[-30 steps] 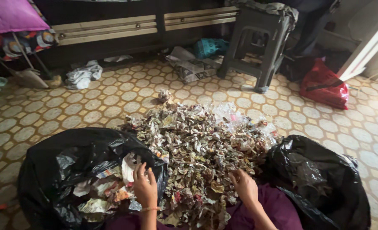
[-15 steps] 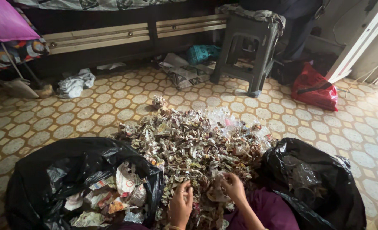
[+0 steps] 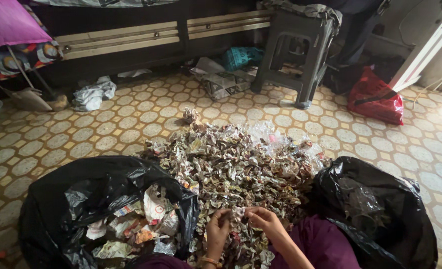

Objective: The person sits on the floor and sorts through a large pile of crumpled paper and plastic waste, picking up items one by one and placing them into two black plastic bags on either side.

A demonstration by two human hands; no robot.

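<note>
Pinching one crumpled paper scrap [image 3: 238, 213] between our left hand [image 3: 217, 228] and right hand [image 3: 262, 219], both grips clamped on it, just above near edge of scrap heap [image 3: 231, 164] on tiled floor [image 3: 106, 129]. Black bag [image 3: 91, 189] left, second bag [image 3: 380, 209] right.

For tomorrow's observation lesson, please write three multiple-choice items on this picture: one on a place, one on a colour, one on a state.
1. Where does the grey stool stand?
A. beyond the pile
B. inside a bag
C. on the bed

2. What colour is the bag by the door frame?
A. blue
B. red
C. white

3. What are both hands doing?
A. resting flat on the floor
B. pinching one crumpled wrapper together
C. tying a bag

Answers: 1 A, it stands past the wrapper pile. 2 B, it shows red. 3 B, left hand and right hand meet on it.
</note>
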